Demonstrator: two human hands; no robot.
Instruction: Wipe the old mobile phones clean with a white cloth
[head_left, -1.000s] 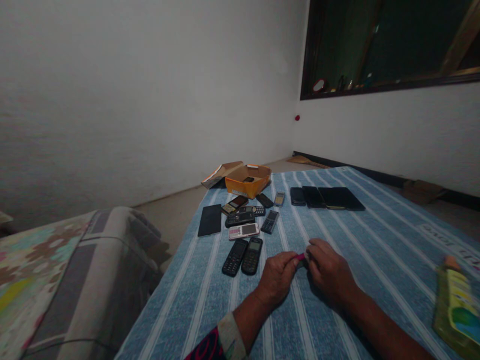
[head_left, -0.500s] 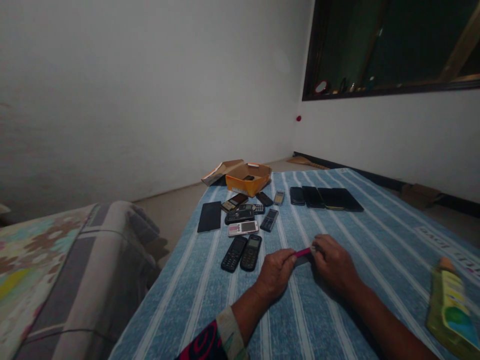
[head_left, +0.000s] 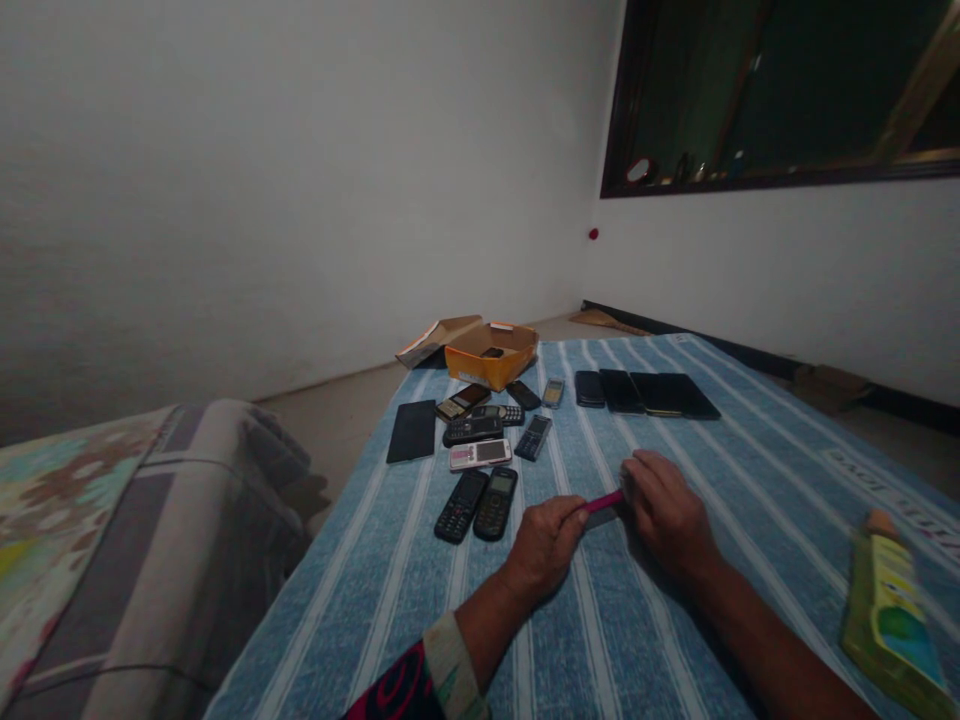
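Both my hands rest on the blue striped cloth (head_left: 675,640) near its middle. My left hand (head_left: 546,543) is closed on one end of a thin pink object (head_left: 603,501), too small to name. My right hand (head_left: 667,513) is curled at its other end, fingers pinched on it. Just left of my hands lie two black keypad phones (head_left: 478,504) side by side. Beyond them sits a cluster of several more keypad phones (head_left: 487,432) and a flat black smartphone (head_left: 412,431).
An open orange cardboard box (head_left: 491,356) stands at the cloth's far edge. A row of dark smartphones (head_left: 645,393) lies at the far right. A green and yellow packet (head_left: 892,615) lies at the right. A rolled mattress (head_left: 172,560) lies to the left.
My hands have drawn apart a little, so more of the pink object shows between them. The view has shifted slightly.
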